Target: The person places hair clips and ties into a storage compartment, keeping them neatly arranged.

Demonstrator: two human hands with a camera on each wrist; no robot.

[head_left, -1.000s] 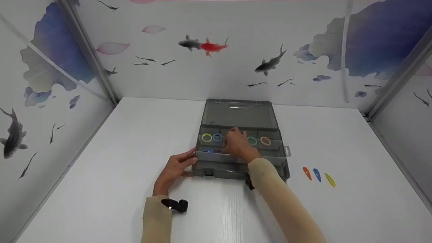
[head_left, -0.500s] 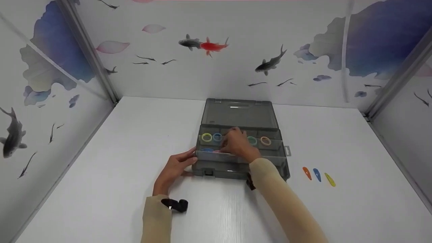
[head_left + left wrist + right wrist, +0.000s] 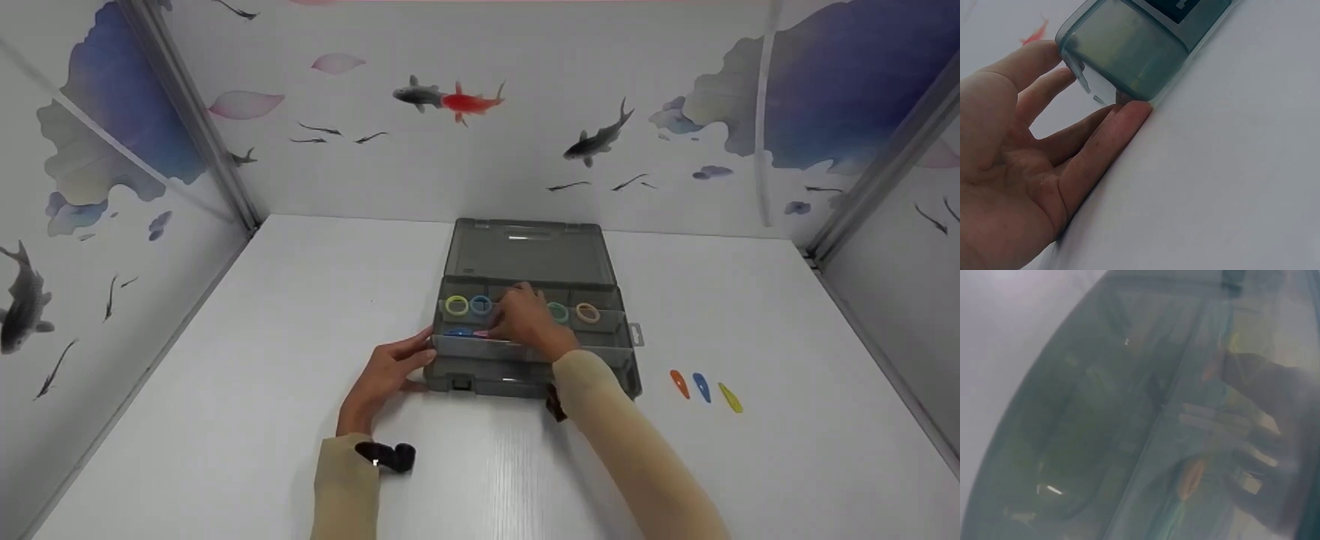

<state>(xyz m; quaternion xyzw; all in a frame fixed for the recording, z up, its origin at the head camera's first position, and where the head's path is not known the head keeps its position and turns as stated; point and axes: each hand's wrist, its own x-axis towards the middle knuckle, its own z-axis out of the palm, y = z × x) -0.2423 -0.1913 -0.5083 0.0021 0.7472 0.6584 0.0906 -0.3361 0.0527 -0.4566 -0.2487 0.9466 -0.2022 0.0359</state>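
Note:
A grey see-through compartment box (image 3: 480, 386) stands on the table with its lid tipped back. My left hand (image 3: 380, 379) grips the box's left end; in the left wrist view its fingers and thumb lie on the box corner (image 3: 1129, 62). My right hand (image 3: 525, 322) is inside the middle row, pinching a pink hair clip (image 3: 481, 334) beside a blue hair clip (image 3: 459, 332). Its fingertips are mostly hidden by the hand in the head view. The right wrist view shows the right hand (image 3: 1266, 391) blurred through the box wall.
Coloured hair ties, including a yellow one (image 3: 457, 305), a green one (image 3: 558, 312) and a peach one (image 3: 588, 313), stand in the back row. Orange (image 3: 679, 384), blue (image 3: 701, 387) and yellow (image 3: 730, 397) hair clips lie right of the box. Printed walls enclose the white table (image 3: 225, 390).
The pink hair clip has come into sight at my right fingertips, beside the blue one in the middle row. My right hand has shifted only slightly; the left hand stays on the box.

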